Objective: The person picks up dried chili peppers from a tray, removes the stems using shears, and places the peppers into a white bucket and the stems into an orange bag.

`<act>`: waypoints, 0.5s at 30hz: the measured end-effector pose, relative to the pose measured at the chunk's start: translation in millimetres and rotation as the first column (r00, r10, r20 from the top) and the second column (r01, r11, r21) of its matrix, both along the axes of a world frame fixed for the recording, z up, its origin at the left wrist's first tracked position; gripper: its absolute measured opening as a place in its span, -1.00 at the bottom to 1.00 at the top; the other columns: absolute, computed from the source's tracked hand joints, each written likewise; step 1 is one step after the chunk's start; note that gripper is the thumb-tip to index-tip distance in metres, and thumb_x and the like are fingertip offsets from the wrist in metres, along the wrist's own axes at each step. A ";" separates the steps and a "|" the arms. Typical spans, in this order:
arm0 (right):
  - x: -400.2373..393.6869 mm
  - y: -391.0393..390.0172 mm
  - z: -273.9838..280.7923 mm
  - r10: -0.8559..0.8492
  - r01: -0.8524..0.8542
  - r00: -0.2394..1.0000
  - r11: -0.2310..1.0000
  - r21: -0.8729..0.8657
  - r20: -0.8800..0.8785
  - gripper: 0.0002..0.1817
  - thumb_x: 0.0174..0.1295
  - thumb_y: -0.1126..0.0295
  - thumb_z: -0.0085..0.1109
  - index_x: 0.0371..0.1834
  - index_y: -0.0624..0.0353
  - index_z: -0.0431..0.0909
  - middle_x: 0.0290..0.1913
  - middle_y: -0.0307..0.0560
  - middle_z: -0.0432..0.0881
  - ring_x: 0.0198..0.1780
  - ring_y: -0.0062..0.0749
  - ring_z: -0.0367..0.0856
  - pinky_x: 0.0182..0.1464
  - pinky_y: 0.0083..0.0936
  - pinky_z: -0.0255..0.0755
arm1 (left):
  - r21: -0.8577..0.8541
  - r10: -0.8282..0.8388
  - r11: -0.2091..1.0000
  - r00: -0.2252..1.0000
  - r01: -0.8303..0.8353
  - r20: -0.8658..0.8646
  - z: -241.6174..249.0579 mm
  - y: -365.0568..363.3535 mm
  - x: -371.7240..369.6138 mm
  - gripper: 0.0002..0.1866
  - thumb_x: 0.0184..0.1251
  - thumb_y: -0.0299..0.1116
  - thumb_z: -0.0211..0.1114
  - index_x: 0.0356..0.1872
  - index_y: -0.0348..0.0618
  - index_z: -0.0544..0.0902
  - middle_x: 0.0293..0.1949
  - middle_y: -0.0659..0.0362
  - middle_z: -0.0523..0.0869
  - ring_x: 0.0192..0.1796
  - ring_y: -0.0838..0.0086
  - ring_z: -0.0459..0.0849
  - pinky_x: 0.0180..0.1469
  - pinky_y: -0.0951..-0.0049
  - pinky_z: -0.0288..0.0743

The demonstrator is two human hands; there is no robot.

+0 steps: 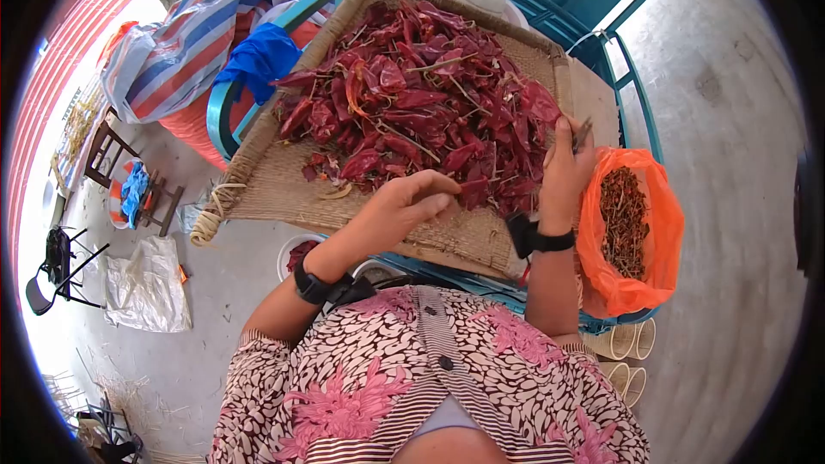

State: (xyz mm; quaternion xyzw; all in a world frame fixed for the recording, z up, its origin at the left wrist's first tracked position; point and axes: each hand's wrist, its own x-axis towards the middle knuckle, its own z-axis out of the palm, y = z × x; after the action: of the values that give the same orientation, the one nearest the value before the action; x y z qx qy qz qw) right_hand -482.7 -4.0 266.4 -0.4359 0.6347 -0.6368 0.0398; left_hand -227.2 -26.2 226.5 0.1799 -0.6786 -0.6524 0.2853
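A heap of dried red chili peppers lies on a woven tray. My left hand hovers at the near side of the heap, thumb and index finger apart and nothing visible between them. One dark red pepper is just beyond its fingertips. At the tray's right edge my right hand is closed around a small dark metal tool with a pointed end, mostly hidden by the fingers. A broad red pepper is close to its fingertips.
An orange plastic bag holding chili stems and scraps hangs right of the tray. A teal metal frame surrounds the tray. Below its near edge is a white bucket. A striped sheet and blue cloth are at left.
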 end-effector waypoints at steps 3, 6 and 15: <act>26.0 3.8 -2.1 0.126 -0.124 0.958 0.992 -0.024 0.259 -0.71 0.41 0.20 0.11 -0.11 0.25 0.53 -0.57 -0.34 0.40 -0.65 -0.75 0.25 -0.59 -0.69 0.15 | 0.230 0.058 0.973 0.993 -0.033 -0.105 3.0 -12.1 -25.2 -0.59 0.54 -0.26 0.06 0.24 -0.32 0.44 0.01 0.08 0.67 0.03 0.44 0.63 0.09 0.44 0.50; 56.1 11.7 -16.2 0.218 -0.219 0.922 0.975 -0.034 0.319 -0.74 0.41 0.25 0.11 -0.09 0.25 0.50 -0.58 -0.36 0.38 -0.68 -0.77 0.21 -0.64 -0.72 0.10 | 0.460 0.132 0.888 0.954 0.006 -0.268 8.0 -21.5 -45.8 -0.51 0.54 -0.15 0.06 0.30 -0.32 0.38 0.16 0.02 0.59 0.15 0.37 0.59 0.20 0.35 0.47; 75.2 27.8 -40.7 0.337 -0.331 0.940 0.939 0.093 -0.055 -0.84 0.31 0.37 0.22 -0.15 0.21 0.58 -0.23 -0.24 0.58 -0.23 -0.58 0.47 -0.21 -0.65 0.32 | 0.493 0.293 0.859 0.924 -0.141 -0.244 -19.7 -33.2 -52.0 -0.58 0.50 -0.29 0.13 0.26 -0.26 0.36 0.04 0.16 0.56 0.07 0.54 0.56 0.14 0.51 0.45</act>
State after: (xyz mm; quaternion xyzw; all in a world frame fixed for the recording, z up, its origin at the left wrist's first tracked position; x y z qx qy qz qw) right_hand -407.5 23.8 225.7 -0.5575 0.5781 -0.5784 0.1429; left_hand -279.1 -59.4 206.7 0.2145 -0.4233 -0.7793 0.4093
